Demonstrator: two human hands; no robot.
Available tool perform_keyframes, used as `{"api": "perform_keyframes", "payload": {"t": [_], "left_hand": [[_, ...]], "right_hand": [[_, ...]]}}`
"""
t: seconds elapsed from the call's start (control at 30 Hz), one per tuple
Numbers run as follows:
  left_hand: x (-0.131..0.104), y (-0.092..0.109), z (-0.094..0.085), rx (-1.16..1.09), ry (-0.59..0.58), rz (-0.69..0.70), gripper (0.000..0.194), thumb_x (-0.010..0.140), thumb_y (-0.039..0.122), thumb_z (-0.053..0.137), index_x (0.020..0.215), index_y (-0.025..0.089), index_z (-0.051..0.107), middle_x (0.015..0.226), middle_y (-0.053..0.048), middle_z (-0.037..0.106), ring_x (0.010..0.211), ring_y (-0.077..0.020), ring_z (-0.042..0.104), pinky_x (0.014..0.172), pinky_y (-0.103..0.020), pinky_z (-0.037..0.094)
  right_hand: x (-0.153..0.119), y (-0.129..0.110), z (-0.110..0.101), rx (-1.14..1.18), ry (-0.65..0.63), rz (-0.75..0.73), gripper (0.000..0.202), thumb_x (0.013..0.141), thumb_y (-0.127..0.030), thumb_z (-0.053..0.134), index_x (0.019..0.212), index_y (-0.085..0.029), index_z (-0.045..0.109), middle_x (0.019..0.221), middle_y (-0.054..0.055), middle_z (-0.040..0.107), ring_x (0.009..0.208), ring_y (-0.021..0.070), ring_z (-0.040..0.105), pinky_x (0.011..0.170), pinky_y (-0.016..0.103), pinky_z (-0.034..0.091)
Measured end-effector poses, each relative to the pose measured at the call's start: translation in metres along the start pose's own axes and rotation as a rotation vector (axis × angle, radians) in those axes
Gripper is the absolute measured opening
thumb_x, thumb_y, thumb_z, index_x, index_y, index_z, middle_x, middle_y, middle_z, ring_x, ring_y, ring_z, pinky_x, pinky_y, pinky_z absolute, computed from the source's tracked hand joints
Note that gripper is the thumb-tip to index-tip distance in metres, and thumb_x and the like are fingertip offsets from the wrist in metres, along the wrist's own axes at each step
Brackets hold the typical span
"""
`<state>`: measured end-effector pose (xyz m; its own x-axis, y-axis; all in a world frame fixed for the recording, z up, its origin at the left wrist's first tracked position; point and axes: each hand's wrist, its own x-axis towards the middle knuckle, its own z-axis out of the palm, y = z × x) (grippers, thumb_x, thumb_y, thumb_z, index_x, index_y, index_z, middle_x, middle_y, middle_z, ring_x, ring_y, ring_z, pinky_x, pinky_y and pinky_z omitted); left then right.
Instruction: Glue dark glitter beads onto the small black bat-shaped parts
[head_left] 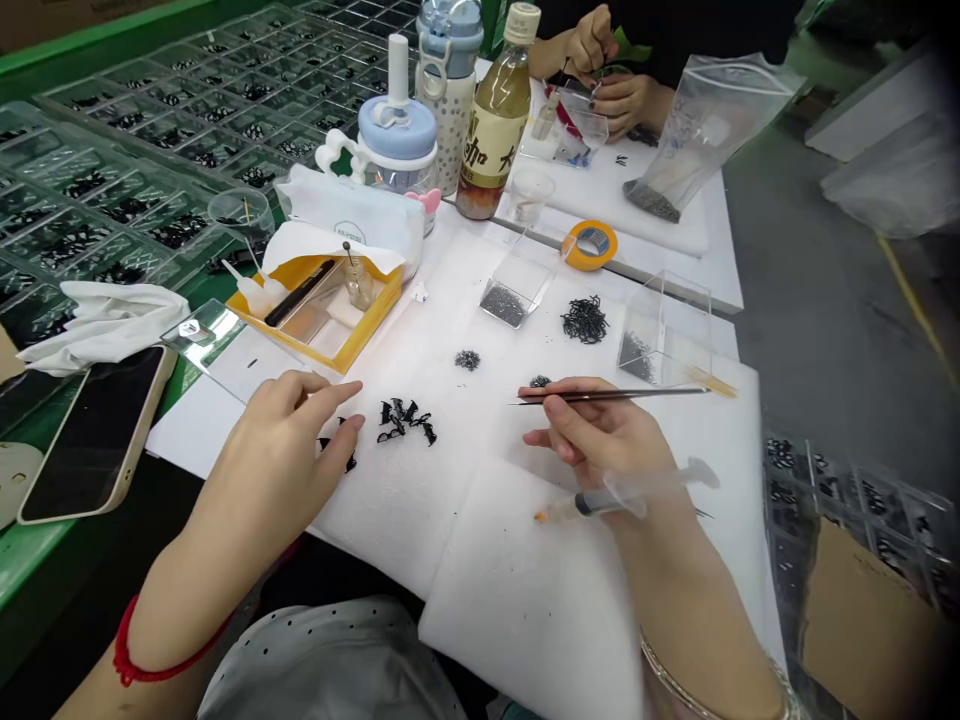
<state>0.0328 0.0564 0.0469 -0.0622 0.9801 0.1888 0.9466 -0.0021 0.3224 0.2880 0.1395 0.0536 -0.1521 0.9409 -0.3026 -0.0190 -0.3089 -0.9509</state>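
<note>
My right hand (607, 430) holds thin dark tweezers (630, 394), their tips pointing left over the white foam sheet (517, 560). Below that hand, partly overlapping my wrist in view, is a clear syringe (600, 500) with an orange tip. My left hand (289, 440) hovers at the left, thumb and forefinger apart with nothing visible between them. Close to its fingertips is a loose group of small black parts (405, 422); a few more lie partly hidden behind the thumb. Small dark piles (467, 360) and a heap of black pieces (584, 320) lie farther back.
A yellow tray (367, 325) with small bottles stands back left, beside a phone (97, 430). Clear boxes (679, 345), orange tape (590, 245) and a drink bottle (495, 125) sit farther back. Opposite, another person's hands (619, 100) work. Compartment trays (862, 500) flank the table.
</note>
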Motion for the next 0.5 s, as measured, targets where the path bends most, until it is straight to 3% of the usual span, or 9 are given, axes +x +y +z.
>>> {"api": "perform_keyframes", "payload": {"t": [0.07,0.13,0.33,0.5], "left_hand": [[0.006,0.003,0.004,0.003,-0.024,0.046,0.033,0.092,0.025,0.049,0.116,0.01,0.067,0.1,-0.012,0.059,0.093,-0.0286,0.055,0.083,-0.043,0.047],[0.011,0.006,0.007,0.0,-0.085,0.08,0.03,0.092,0.023,0.049,0.113,0.013,0.069,0.1,-0.011,0.06,0.091,-0.0284,0.052,0.081,-0.043,0.048],[0.017,0.009,0.009,-0.041,-0.166,0.091,0.019,0.09,0.018,0.054,0.097,0.014,0.07,0.092,-0.009,0.064,0.089,-0.0277,0.052,0.08,-0.044,0.048],[0.018,0.008,0.01,-0.116,-0.176,0.074,0.008,0.087,0.018,0.057,0.089,0.014,0.064,0.087,-0.007,0.066,0.092,-0.0274,0.054,0.078,-0.041,0.048]], "right_hand": [[0.003,-0.008,0.006,-0.004,-0.03,0.098,0.025,0.074,-0.031,0.079,0.088,-0.017,0.064,0.058,-0.006,0.059,0.043,0.0024,0.041,0.066,0.031,0.063],[0.008,-0.014,0.015,-0.034,-0.056,0.143,0.027,0.072,-0.032,0.08,0.087,-0.015,0.064,0.054,-0.007,0.056,0.042,0.0028,0.041,0.066,0.033,0.064],[0.025,-0.008,0.042,-0.144,0.004,0.1,0.024,0.075,-0.032,0.075,0.084,-0.013,0.063,0.07,0.001,0.068,0.039,0.003,0.041,0.054,0.032,0.062],[0.03,0.006,0.047,-0.256,0.084,0.053,0.027,0.076,-0.037,0.074,0.085,-0.014,0.063,0.074,0.001,0.069,0.032,0.0026,0.041,0.042,0.025,0.053]]}}
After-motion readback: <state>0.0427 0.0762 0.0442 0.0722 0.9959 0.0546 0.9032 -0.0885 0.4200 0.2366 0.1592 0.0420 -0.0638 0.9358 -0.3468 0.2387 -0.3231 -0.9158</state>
